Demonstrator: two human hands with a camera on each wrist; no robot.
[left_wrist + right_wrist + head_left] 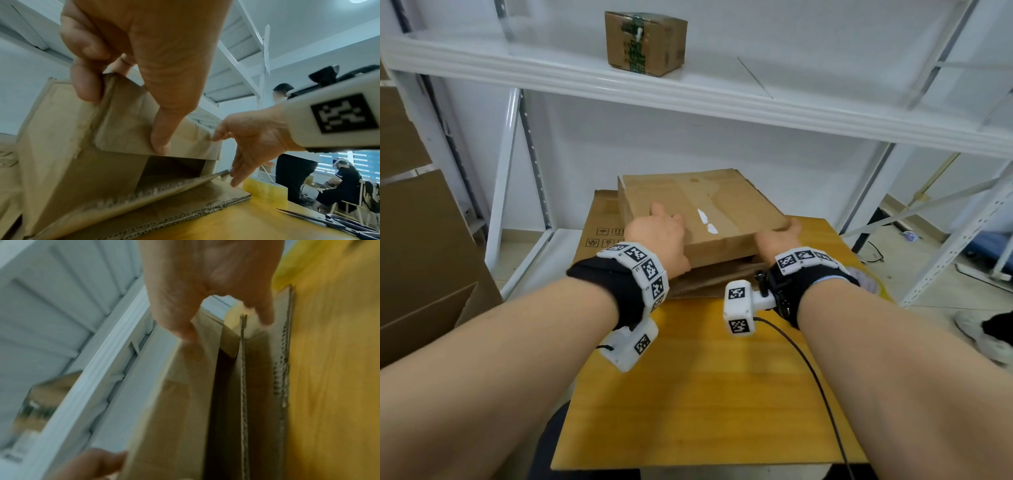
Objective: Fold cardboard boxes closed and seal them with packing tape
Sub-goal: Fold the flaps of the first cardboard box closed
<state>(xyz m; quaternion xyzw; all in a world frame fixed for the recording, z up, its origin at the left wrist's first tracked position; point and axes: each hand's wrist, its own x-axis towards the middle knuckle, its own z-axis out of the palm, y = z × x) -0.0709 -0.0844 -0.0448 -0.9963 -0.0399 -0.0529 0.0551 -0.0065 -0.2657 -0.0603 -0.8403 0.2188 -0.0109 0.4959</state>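
At the far left, large brown cartons [421,260] stand beside the white shelving rack [619,85]. On the rack's upper shelf sits a small sealed box [645,42] with a dark printed tape strip down its front.

My left hand [659,240] grips the near left edge of the cardboard box [702,205]: the wrist view shows my thumb [160,129] pressed against the near flap while my fingers [86,84] curl over the box's top edge. The box is partly flattened, lying on its side at the far end of the yellow wooden table [705,394], its open end facing me with a dark gap between the flaps. A strip of clear tape [707,221] with a glare runs along its upper face. A loose lower flap [164,186] with exposed corrugation slopes down toward the tabletop. Beneath and behind the box lies a flat cardboard sheet [602,219] bearing printed handling symbols.

My right hand [779,236] is at the box's near right corner. Its thumb touches the upper panel and its fingers [242,170] extend loosely downward, touching the tip of the lower flap; it is spread, not clenched. The right wrist view is blurred.

At the table's right edge, dark scissors [339,222] lie on the surface. Two people [296,170] are in the background.
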